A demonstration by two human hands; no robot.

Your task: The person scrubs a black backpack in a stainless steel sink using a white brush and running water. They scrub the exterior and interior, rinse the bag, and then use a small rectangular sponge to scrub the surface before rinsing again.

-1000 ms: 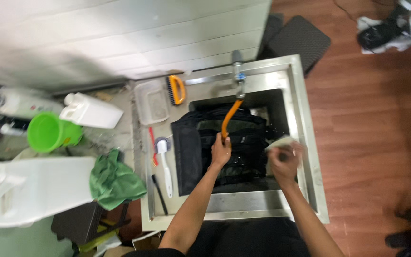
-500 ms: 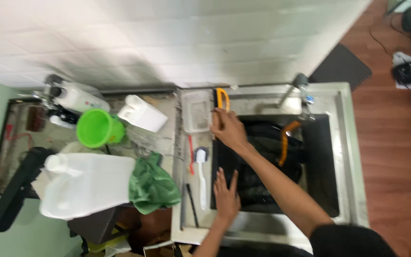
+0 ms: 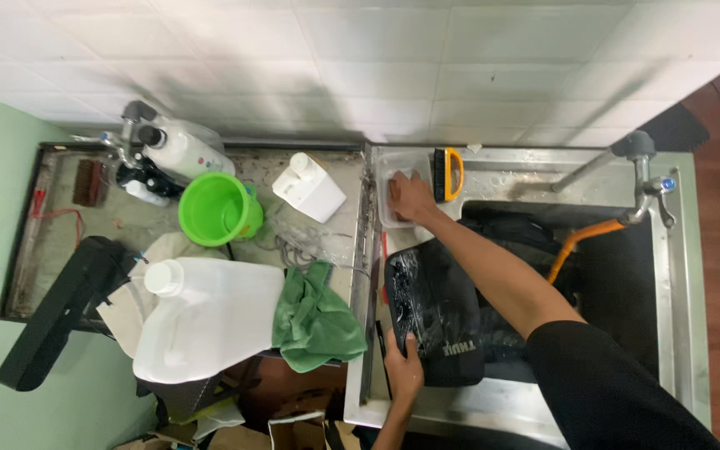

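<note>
Reaching across the sink (image 3: 677,275), the right hand (image 3: 412,197) lies in a clear tray (image 3: 387,218) on the rim, fingers loosely spread, holding nothing that shows. Just beside it stands a brush (image 3: 446,174) with an orange handle. The left hand (image 3: 402,368) presses flat on a wet black bag (image 3: 435,308) draped over the sink's near edge, grip open. A green cloth (image 3: 317,321) lies on the tabletop (image 3: 127,221) near a white jug (image 3: 202,321) and green bucket (image 3: 214,208).

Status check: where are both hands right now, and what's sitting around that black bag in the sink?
Right hand reaching into clear tray, beside orange-handled brush. Left hand on wet black bag. Orange hose behind bag.
</note>
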